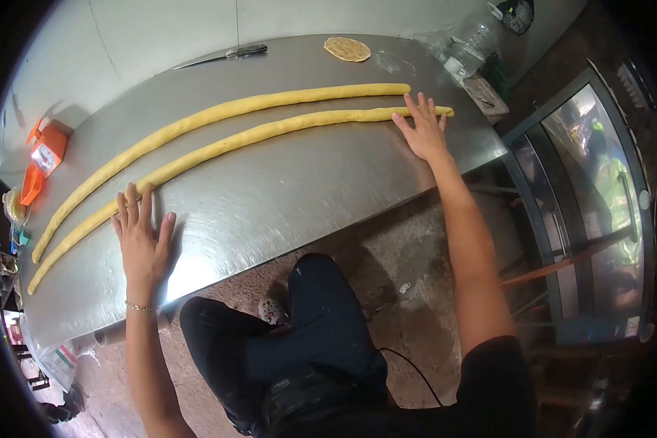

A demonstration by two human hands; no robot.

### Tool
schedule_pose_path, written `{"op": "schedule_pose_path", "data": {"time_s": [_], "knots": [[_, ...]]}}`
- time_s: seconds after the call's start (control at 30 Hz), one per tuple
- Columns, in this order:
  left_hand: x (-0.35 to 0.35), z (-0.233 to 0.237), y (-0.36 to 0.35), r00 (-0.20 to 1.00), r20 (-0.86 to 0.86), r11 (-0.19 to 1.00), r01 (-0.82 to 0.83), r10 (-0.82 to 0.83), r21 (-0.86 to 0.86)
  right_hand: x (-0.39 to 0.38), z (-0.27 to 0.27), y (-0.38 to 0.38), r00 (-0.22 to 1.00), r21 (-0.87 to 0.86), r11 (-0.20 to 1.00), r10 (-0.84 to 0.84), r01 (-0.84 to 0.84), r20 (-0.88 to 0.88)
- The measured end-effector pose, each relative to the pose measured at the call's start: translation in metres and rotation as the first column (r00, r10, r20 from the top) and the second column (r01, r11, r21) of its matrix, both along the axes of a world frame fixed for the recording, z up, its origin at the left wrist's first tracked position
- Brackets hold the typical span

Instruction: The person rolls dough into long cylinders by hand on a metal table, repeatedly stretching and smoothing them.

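Observation:
Two long yellow dough ropes lie side by side along the metal table. The back dough rope (226,111) has no hand on it. On the front dough rope (248,136), nearer my body, rest the fingertips of both hands. My left hand (140,237) is spread, palm down, with its fingertips on the left part of this rope. Near the rope's thin right end, my right hand (422,130) lies with its fingers apart, and its longest fingers reach toward the end of the back rope. Neither hand is closed round anything.
The metal table (306,197) meets a wall at the back. A knife (244,52) and a flat dough disc (347,50) lie behind the ropes. An orange scale (48,149) stands at the left, a clear bottle (472,45) at the back right, and a glass-door cabinet (598,175) at the right.

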State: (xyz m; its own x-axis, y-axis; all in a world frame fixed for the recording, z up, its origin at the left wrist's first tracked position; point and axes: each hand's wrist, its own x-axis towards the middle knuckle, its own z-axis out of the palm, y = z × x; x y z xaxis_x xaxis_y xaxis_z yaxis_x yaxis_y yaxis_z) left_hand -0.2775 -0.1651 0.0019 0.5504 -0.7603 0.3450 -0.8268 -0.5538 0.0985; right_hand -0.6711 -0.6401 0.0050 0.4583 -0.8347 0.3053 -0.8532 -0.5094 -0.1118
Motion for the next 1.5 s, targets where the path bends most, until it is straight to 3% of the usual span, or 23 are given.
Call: {"op": "schedule_pose_path", "data": {"time_s": [0.37, 0.67, 0.77, 0.87, 0.97, 1.03, 1.1, 1.17, 1.27, 1.37, 1.5], "knots": [[-0.006, 0.01, -0.01, 0.999, -0.027, 1.0, -0.021, 0.021, 0.001, 0.036, -0.005, -0.078, 0.995, -0.092, 0.994, 0.065, -0.058, 0.08], [-0.003, 0.005, -0.008, 0.999, -0.007, 0.999, -0.046, 0.046, -0.011, 0.028, -0.005, -0.059, 0.992, -0.145, 0.989, 0.031, -0.014, 0.119], [-0.009, 0.01, -0.009, 0.999, -0.021, 0.999, -0.049, 0.049, -0.012, 0.031, -0.003, -0.034, 0.976, -0.201, 0.971, 0.162, -0.131, 0.147], [-0.01, 0.012, -0.009, 0.996, -0.055, 0.997, -0.074, 0.075, 0.022, 0.046, -0.006, -0.002, 0.955, -0.107, 0.96, 0.272, -0.261, 0.115], [-0.008, 0.013, -0.007, 1.0, -0.012, 0.999, -0.003, 0.003, -0.04, 0.071, 0.0, 0.04, 0.794, -0.394, 0.814, 0.546, -0.428, 0.267], [-0.006, 0.009, -0.008, 0.997, 0.034, 0.992, 0.069, -0.066, -0.109, 0.098, 0.018, 0.089, 0.606, -0.578, 0.659, 0.727, -0.482, 0.323], [0.001, 0.0, -0.008, 0.992, 0.048, 0.983, 0.123, -0.118, -0.138, 0.128, 0.022, 0.136, 0.509, -0.556, 0.562, 0.818, -0.612, 0.266], [0.001, 0.004, -0.006, 0.981, 0.097, 0.957, 0.184, -0.167, -0.223, 0.159, 0.013, 0.175, 0.464, -0.361, 0.524, 0.851, -0.771, 0.246], [0.007, 0.007, -0.006, 0.962, 0.044, 0.907, 0.268, -0.269, -0.324, 0.206, 0.034, 0.231, 0.195, -0.539, 0.252, 0.968, -0.804, 0.16], [0.013, 0.017, -0.02, 0.954, 0.071, 0.812, 0.285, -0.291, -0.509, 0.257, 0.045, 0.251, 0.096, -0.606, 0.162, 0.985, -0.779, 0.14], [0.03, 0.051, -0.056, 0.955, -0.051, 0.759, 0.2, -0.294, -0.62, 0.305, 0.052, 0.226, 0.118, -0.665, 0.215, 0.975, -0.715, 0.189]]}}
